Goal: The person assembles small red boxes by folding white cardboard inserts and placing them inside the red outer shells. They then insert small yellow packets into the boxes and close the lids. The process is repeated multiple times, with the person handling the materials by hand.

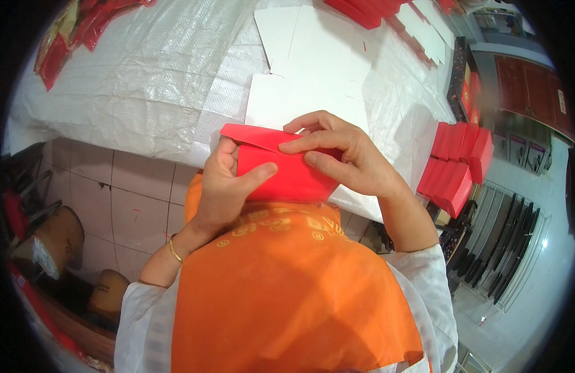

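Observation:
Close to the front of my orange apron I hold a red folded cardboard box point(293, 183). My left hand point(222, 183) grips its left end, with the thumb across the front face and the fingers partly hidden behind. Along the top edge, my right hand point(346, 152) presses the box's narrow flap with bent fingers and thumb. At the left, that flap stands slightly apart from the front panel. Flat white cardboard blanks point(312, 62) lie on the table just beyond the box.
White woven plastic sheeting point(138, 93) covers the table. Several red boxes point(452, 165) are stacked at the right edge, and red flat cartons point(365, 9) lie at the far side. Red and gold wrappers point(82, 31) sit far left. Brown stools point(54, 239) stand on the tiled floor.

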The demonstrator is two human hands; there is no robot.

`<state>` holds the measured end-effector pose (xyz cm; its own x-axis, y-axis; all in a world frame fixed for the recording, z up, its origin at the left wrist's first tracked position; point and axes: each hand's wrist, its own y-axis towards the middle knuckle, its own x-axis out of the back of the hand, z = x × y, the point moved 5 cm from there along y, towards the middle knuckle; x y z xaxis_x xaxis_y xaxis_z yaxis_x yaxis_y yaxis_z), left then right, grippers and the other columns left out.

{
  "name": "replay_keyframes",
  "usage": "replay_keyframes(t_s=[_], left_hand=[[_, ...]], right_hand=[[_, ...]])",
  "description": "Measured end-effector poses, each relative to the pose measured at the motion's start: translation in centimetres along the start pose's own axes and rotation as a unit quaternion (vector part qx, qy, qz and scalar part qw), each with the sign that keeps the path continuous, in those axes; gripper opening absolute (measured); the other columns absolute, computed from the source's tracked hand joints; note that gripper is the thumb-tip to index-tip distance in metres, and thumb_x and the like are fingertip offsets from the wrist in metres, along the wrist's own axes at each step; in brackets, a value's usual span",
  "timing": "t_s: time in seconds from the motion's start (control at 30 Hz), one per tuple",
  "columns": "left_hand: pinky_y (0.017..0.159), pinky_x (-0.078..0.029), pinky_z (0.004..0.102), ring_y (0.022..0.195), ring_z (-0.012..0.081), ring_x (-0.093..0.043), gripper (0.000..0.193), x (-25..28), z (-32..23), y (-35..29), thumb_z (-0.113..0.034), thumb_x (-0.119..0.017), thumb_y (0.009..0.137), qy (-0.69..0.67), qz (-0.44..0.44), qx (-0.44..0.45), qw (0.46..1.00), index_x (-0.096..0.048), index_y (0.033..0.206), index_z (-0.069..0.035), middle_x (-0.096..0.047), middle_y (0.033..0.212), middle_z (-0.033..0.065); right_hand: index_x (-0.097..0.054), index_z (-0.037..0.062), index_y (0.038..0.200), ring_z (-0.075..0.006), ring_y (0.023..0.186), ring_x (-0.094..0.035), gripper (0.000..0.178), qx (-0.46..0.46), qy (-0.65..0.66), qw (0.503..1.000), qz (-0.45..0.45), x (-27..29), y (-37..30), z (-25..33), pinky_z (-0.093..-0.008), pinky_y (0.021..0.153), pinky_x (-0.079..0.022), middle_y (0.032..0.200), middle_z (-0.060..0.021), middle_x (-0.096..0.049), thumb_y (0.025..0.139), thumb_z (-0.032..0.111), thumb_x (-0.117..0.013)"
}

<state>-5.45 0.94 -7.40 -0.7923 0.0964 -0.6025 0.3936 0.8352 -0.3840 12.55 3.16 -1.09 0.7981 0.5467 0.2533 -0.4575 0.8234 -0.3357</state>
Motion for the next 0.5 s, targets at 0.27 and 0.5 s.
replay_keyframes(t_s=[0.27,0.5], left_hand=[[0.101,-0.049,0.0319,0.118,0.0167,-0.058,0.047,0.1,-0.3,0.1,0.004,-0.068,0.087,0.03,0.004,-0.008,1.0,-0.049,0.13,0.004,-0.06,0.126,0.0123],[0.099,-0.05,0.0346,0.117,0.0209,-0.06,0.046,-1.4,-1.1,2.7,0.001,-0.067,0.089,0.108,0.047,-0.041,0.992,-0.05,0.131,0.002,-0.061,0.126,0.0129]], right_hand=[[-0.071,0.009,0.125,-0.0202,0.107,-0.059,0.04,0.0,-0.022,1.0,0.007,-0.2,-0.6,0.6,-0.0327,0.092,-0.048,0.133,-0.0124,-0.06,0.087,0.0,-0.06],[-0.044,0.0138,0.15,-0.0267,0.108,-0.062,0.064,-0.011,-0.21,0.974,0.08,0.4,1.0,2.3,-0.0371,0.092,-0.051,0.132,-0.015,-0.059,0.089,0.006,-0.06]])
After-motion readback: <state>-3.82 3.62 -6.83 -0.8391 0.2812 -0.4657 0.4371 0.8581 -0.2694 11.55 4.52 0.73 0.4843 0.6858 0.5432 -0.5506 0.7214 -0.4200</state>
